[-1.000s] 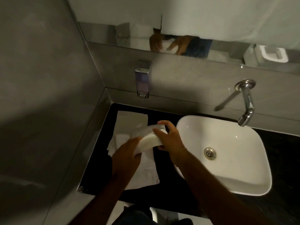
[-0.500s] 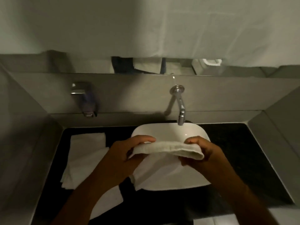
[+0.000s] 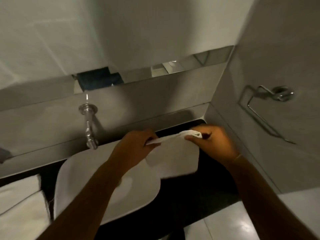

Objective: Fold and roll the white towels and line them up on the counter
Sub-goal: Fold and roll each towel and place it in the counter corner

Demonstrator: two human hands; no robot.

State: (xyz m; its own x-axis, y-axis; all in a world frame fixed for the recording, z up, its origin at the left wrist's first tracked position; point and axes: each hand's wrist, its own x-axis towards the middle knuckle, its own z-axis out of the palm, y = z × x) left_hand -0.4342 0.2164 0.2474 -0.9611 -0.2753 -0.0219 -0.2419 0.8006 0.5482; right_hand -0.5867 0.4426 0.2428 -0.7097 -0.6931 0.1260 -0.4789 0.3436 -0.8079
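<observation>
I hold a white towel (image 3: 174, 158) stretched between both hands, its top edge taut and the rest hanging down. My left hand (image 3: 135, 146) pinches the left end over the right rim of the basin. My right hand (image 3: 214, 142) grips the bunched right end above the black counter (image 3: 195, 189) to the right of the sink. Several more white towels (image 3: 20, 208) lie flat on the counter at the far left.
A white basin (image 3: 97, 184) sits in the middle of the counter under a chrome wall tap (image 3: 89, 129). A chrome towel ring (image 3: 265, 104) hangs on the right wall. A mirror strip runs above the backsplash. Pale floor tiles (image 3: 228, 224) show at the lower right.
Both hands have carried the towel from the left of the counter, across the basin, to the right side. The towel now hangs looser and more stretched out than half a second ago.
</observation>
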